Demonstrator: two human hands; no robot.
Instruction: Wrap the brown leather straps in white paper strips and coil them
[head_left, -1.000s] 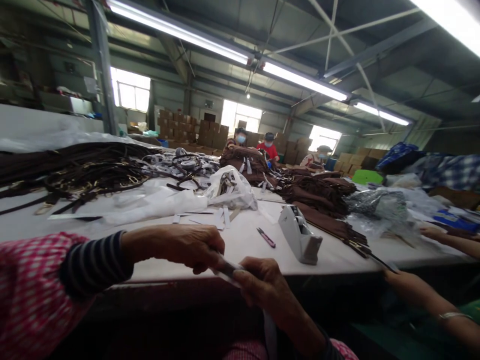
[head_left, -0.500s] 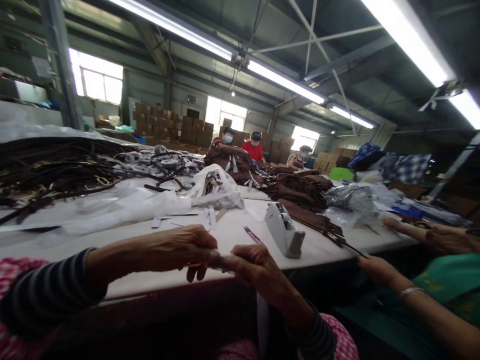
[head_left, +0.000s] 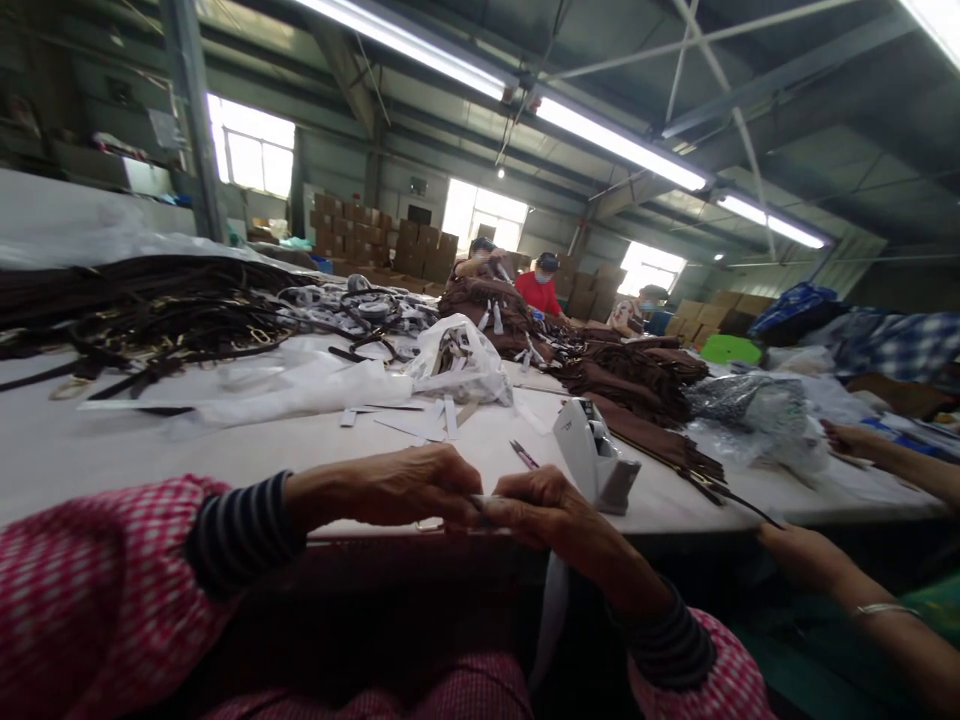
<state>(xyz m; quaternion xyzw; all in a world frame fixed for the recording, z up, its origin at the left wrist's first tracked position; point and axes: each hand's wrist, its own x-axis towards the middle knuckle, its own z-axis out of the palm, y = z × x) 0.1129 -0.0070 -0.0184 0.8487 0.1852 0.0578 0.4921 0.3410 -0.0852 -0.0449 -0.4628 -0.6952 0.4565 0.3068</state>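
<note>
My left hand (head_left: 397, 485) and my right hand (head_left: 551, 512) meet just over the table's front edge, fingers closed. A small pale wrapped piece (head_left: 487, 502) is pinched between both hands, mostly covered by the fingers. Below my right hand a long white strip (head_left: 553, 610) hangs down; whether it joins the pale piece is hidden. A thin metallic bit (head_left: 430, 524) shows under my left fingers. Just beyond my right hand stand a grey-white tape dispenser (head_left: 581, 455) and pointed scissors or snips (head_left: 523, 455).
On the white table (head_left: 255, 460) lie dark straps with buckles (head_left: 187, 310), a plastic bag (head_left: 461, 365), white paper strips (head_left: 405, 428) and brown fabric pieces (head_left: 637, 380). To the right, a co-worker's hand (head_left: 806, 555) holds a dark strap. Other people work across the table.
The view has turned left, so the scene sits further right. My hands have drawn level and closer around the pale piece. The co-worker's arms now show less.
</note>
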